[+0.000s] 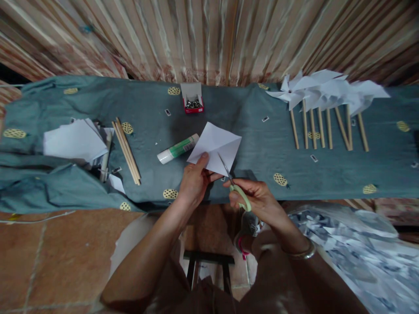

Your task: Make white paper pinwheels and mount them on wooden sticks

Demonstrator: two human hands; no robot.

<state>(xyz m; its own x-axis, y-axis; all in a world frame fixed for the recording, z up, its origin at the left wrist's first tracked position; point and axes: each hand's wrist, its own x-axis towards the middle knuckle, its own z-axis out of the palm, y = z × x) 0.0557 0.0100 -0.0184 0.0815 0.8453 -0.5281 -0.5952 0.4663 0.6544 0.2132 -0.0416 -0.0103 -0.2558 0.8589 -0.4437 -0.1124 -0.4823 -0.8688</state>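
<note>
A square sheet of white paper (218, 141) with crease lines is pinched at its near left edge by my left hand (194, 179), thumb on top and fingers below. My right hand (255, 196) grips a pair of scissors by their pale green handles (241, 198). The blades reach over the near right side of the sheet, with the tips close to its middle. How far the blades are parted I cannot make out. Just left of the sheet lies a green and white glue stick (178, 148) on its side.
Behind the sheet stands an open red box (194, 104) of small metal pieces. Several wooden sticks (126, 152) and a stack of white paper (76, 140) lie left. Several paper pinwheels (322, 91) on sticks lie right. A clear bag of paper pieces (356, 253) sits below the table's edge.
</note>
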